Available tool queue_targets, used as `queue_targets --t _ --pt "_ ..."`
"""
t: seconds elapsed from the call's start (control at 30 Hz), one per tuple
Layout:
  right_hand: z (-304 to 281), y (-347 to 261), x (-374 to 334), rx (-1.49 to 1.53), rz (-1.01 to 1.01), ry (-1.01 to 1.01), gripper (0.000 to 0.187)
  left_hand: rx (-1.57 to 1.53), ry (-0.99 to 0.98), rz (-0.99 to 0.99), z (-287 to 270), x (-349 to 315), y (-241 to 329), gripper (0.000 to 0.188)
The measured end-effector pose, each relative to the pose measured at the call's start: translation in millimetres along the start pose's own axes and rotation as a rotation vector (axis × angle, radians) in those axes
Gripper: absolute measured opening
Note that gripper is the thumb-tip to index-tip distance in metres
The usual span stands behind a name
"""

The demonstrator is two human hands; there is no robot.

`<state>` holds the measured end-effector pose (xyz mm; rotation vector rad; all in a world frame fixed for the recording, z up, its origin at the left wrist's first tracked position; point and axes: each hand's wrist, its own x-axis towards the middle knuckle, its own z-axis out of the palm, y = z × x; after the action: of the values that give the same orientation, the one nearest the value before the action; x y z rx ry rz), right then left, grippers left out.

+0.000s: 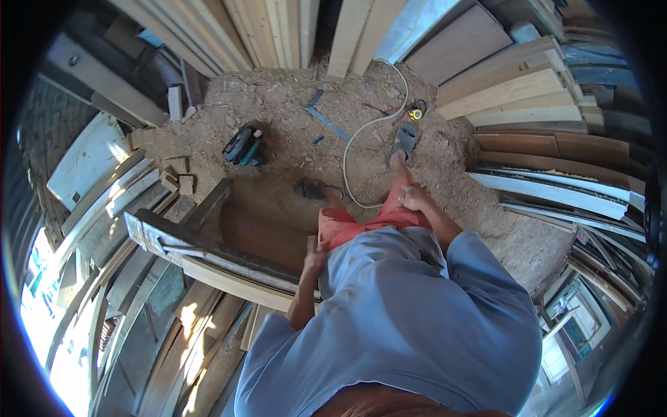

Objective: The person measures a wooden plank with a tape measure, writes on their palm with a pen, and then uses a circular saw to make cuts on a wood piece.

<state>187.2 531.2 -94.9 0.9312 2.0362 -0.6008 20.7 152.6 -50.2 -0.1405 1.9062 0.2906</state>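
My left hand (315, 257) lies against the side of the red shorts (339, 229), its fingers stretched along my left thigh and nothing visible in it. On my right thigh rests my right hand (415, 198), fingers curled together; no object shows in it. A dark and teal circular saw (243, 146) sits on the dusty ground ahead to the left. Near my right sandal (404, 137) lies a yellow tape measure (416, 112). A pale hose or cable (345, 160) curves over the ground between my feet.
At my left stands a long wooden frame (208, 260) with a dark edge. Upright boards (271, 35) line the far side, and stacked planks (514, 97) the right. Blue-grey strips (328, 125) and small wood blocks (186, 183) lie on the ground.
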Motion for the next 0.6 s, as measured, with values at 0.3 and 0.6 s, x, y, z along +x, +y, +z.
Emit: queue_targets --t 0.3,0.6 --pt "7 143 198 0.294 0.077 0.078 0.037 0.318 0.049 -0.181 74 62 99 0.095" --pt "29 197 384 0.327 0.312 0.144 0.070 0.501 0.284 -0.117 77 127 97 0.060"
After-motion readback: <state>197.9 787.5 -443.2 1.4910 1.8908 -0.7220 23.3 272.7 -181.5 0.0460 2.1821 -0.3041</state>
